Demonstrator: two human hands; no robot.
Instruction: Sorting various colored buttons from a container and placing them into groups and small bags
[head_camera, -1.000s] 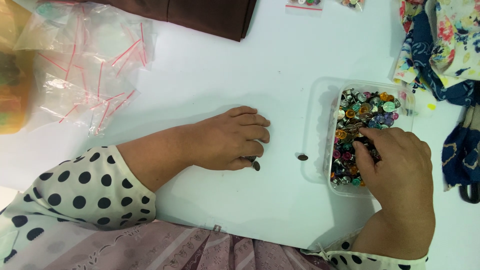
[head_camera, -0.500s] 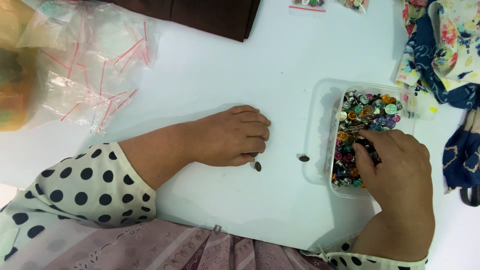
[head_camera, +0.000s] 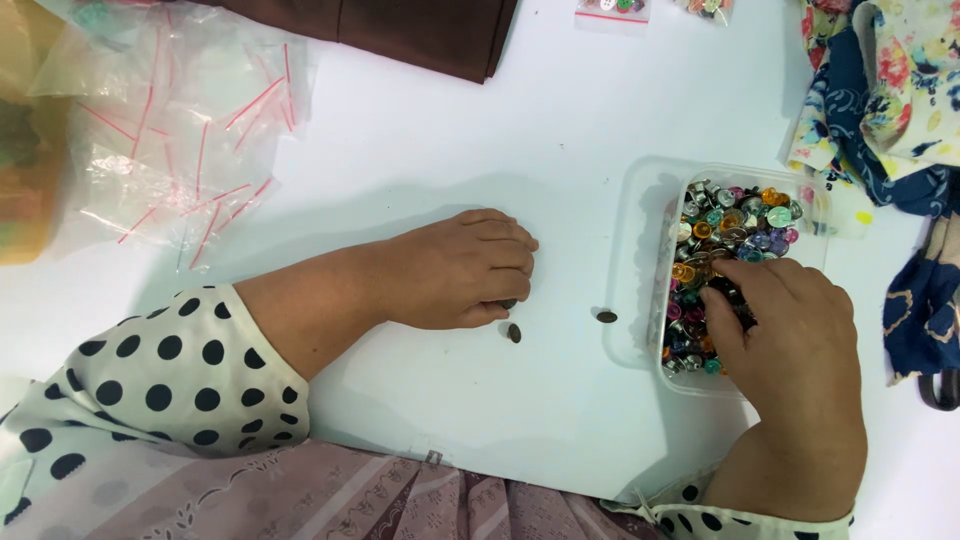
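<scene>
Colourful metal-and-plastic beads (head_camera: 735, 235) fill a clear plastic tub (head_camera: 640, 200) at right of frame, where the right hand (head_camera: 790, 330) digs with curled fingers, grip hidden, while the left hand (head_camera: 455, 270) rests loosely curled beside two small dark beads (head_camera: 514, 332).

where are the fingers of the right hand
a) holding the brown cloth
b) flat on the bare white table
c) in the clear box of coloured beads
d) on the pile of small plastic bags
c: the right hand has its fingertips down among the coloured beads inside the clear box, while the left hand rests on the white table by two small dark pieces.
</scene>
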